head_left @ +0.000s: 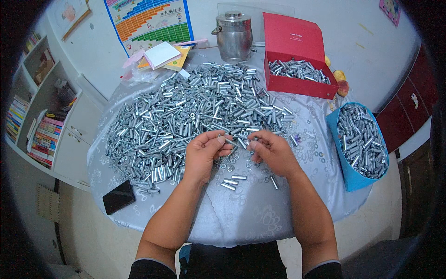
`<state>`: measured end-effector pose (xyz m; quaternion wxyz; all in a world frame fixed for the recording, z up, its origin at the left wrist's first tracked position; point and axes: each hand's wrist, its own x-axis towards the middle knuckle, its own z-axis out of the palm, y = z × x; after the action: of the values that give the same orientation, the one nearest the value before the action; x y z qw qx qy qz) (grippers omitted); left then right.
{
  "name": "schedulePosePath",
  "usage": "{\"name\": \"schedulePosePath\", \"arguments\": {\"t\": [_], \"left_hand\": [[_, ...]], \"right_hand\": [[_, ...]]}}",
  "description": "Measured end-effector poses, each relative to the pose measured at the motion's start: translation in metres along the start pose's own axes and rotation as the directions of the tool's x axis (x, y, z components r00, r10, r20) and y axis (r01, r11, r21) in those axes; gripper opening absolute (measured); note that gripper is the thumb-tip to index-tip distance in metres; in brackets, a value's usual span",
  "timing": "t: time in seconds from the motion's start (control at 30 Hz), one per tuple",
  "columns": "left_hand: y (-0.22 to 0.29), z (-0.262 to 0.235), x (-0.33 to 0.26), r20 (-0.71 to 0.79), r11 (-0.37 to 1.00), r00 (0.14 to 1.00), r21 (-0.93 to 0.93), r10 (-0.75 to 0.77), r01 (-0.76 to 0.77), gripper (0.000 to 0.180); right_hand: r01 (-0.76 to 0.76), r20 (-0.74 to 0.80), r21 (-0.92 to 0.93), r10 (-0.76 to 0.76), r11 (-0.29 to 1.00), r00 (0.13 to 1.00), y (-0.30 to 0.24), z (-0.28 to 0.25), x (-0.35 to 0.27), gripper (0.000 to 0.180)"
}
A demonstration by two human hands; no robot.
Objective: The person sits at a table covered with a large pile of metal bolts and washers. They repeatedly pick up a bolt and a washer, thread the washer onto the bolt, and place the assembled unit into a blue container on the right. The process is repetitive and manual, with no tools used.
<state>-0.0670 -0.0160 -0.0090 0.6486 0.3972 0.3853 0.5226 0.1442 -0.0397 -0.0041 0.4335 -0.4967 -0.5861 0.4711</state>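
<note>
A black phone [119, 197] lies left of your grip, the heap of metal sleeves [186, 116] just beyond it. Your left hand [204, 151] pinches narrowly above loose sleeves [229, 184]; your right hand [275, 151] curls beside it, neither's hold possible to tell. A filled blue bin [340, 162] stands farther right.

1. A table [241, 216] under pale, shiny cloth carries a broad heap of metal parts [186, 116].
2. Loose washers [320, 154] lie right of it.
3. A black phone [119, 197] rests near the left edge.
4. A steel pot [234, 39], red box [299, 89] and blue bin [360, 183] stand behind and right.
</note>
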Motion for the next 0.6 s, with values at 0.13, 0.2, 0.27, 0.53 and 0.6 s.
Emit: {"name": "schedulePosePath", "arguments": {"t": [0.13, 0.2, 0.27, 0.53, 0.6], "left_hand": [[-0.001, 0.0, 0.0, 0.002, 0.999, 1.0, -0.024, 0.023, -0.023, 0.024], [-0.001, 0.001, -0.001, 0.005, 0.999, 1.0, -0.023, 0.023, -0.022, 0.023], [-0.001, 0.002, -0.001, 0.007, 0.999, 1.0, -0.026, 0.026, -0.026, 0.022], [-0.001, 0.005, -0.002, 0.026, 0.998, 0.998, -0.014, 0.057, -0.057, 0.022], [-0.003, 0.004, -0.002, 0.034, 0.998, 0.997, -0.007, 0.066, -0.065, 0.022]], "right_hand": [[0.236, 0.018, -0.275, -0.24, 0.932, 0.971, 0.002, 0.006, -0.001, 0.028], [0.254, 0.018, -0.285, -0.26, 0.924, 0.966, 0.003, 0.007, -0.002, 0.027], [0.251, 0.022, -0.332, -0.259, 0.909, 0.966, 0.0, 0.007, -0.003, 0.026], [0.216, 0.037, -0.326, -0.216, 0.92, 0.976, -0.006, 0.01, -0.004, 0.024], [0.214, 0.042, -0.328, -0.212, 0.92, 0.976, -0.007, 0.01, -0.004, 0.024]]}}
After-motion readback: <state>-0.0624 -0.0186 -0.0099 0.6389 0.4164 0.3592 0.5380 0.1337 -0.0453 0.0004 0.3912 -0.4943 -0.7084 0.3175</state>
